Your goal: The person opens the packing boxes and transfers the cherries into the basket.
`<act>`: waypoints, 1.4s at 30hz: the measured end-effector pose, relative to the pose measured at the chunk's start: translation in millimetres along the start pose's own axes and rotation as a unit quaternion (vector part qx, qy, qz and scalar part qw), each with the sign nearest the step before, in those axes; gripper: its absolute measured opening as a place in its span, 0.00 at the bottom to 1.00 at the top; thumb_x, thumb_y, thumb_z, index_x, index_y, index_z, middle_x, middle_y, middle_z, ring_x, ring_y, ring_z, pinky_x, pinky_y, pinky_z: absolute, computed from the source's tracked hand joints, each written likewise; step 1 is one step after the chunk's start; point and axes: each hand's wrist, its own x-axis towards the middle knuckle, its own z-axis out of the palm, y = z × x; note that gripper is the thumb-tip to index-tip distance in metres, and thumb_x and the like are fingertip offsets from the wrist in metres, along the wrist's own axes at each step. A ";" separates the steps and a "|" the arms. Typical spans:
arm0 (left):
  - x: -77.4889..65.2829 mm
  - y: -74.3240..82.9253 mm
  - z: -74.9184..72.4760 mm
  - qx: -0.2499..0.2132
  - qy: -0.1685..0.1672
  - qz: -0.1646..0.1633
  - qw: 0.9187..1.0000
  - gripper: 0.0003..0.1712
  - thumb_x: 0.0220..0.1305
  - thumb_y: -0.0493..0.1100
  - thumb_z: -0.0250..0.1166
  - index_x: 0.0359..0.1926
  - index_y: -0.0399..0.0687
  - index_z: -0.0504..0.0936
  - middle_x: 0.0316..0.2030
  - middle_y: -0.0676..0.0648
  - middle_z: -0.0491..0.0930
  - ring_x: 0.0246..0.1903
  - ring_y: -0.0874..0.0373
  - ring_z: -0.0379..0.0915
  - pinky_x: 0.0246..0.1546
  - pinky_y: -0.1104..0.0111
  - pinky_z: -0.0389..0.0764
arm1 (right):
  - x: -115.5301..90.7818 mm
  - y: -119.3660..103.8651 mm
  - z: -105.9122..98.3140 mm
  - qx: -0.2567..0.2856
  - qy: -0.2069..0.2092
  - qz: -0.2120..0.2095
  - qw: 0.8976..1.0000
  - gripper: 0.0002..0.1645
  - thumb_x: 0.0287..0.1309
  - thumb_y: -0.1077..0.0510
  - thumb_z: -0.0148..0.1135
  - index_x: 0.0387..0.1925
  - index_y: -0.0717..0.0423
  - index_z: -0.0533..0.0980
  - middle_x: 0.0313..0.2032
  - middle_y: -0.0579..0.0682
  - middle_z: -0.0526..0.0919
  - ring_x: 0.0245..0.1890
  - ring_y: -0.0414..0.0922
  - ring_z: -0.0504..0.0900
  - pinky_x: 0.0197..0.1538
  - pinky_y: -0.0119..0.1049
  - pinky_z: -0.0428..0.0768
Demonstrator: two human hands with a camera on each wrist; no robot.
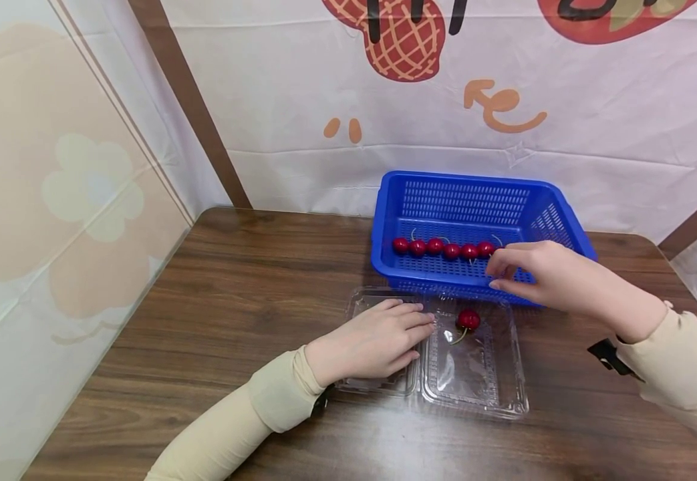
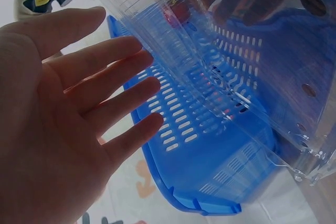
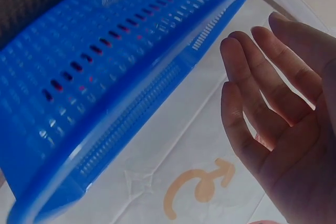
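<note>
My left hand [image 1: 378, 341] lies palm down, fingers spread, over the left half of a hinged clear plastic box [image 1: 474, 394]. The left wrist view shows that hand [image 2: 89, 93] with straight fingers beside the plastic. A single red cherry [image 1: 468, 320] with a green stem sits in the box's right half. Behind the box, a blue basket [image 1: 462, 179] holds several cherries [image 1: 435, 246] in a row. My right hand [image 1: 540, 274] hovers over the basket's front right, its bent fingertips near the row's right end. In the right wrist view, the right hand [image 3: 283, 103] has loosely bent fingers holding nothing.
Everything stands on a brown wood-grain table [image 1: 234, 287]. Just behind the basket hangs a pale printed cloth [image 1: 300, 167], and another cloth [image 1: 71, 220] runs along the left side. A black strap [image 1: 609, 356] shows at my right wrist.
</note>
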 end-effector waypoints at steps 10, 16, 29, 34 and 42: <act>0.1 -0.2 0.2 -0.006 -0.002 -0.003 1.000 0.27 0.63 0.52 0.53 0.61 0.46 0.72 0.60 0.48 0.72 0.61 0.53 0.62 0.62 0.59 0.65 | -7.9 -15.4 11.8 0.027 -0.008 0.013 1.000 0.09 0.47 0.59 0.67 0.31 0.45 0.77 0.30 0.36 0.81 0.29 0.29 0.76 0.28 0.32 0.81; 0.5 -0.3 2.2 -0.002 -0.001 -0.004 1.000 0.27 0.62 0.52 0.53 0.60 0.46 0.73 0.60 0.48 0.72 0.61 0.53 0.62 0.62 0.59 0.64 | -12.1 -20.8 17.8 0.028 -0.011 0.024 0.999 0.09 0.47 0.58 0.67 0.31 0.42 0.77 0.30 0.34 0.80 0.29 0.29 0.75 0.28 0.31 0.80; 0.4 -1.2 3.5 -0.005 0.001 -0.002 1.000 0.27 0.63 0.52 0.53 0.60 0.46 0.73 0.59 0.48 0.73 0.60 0.53 0.63 0.61 0.59 0.65 | -21.4 -22.8 40.4 0.048 -0.024 0.028 0.998 0.09 0.47 0.59 0.66 0.31 0.43 0.77 0.29 0.35 0.80 0.27 0.28 0.74 0.27 0.30 0.80; 0.0 -1.1 2.6 -0.004 0.002 -0.004 1.000 0.27 0.62 0.52 0.53 0.60 0.46 0.73 0.59 0.49 0.73 0.61 0.53 0.62 0.62 0.59 0.64 | -23.8 -21.9 52.6 0.063 -0.030 0.014 0.997 0.08 0.47 0.60 0.65 0.31 0.44 0.77 0.29 0.37 0.81 0.29 0.30 0.76 0.30 0.32 0.81; 0.0 -1.2 2.5 -0.006 0.002 -0.003 1.000 0.27 0.62 0.52 0.54 0.60 0.46 0.73 0.59 0.49 0.73 0.61 0.53 0.62 0.62 0.60 0.64 | -27.8 -21.8 65.1 0.063 -0.046 0.027 0.997 0.06 0.49 0.59 0.65 0.32 0.48 0.79 0.30 0.40 0.82 0.31 0.33 0.78 0.32 0.33 0.82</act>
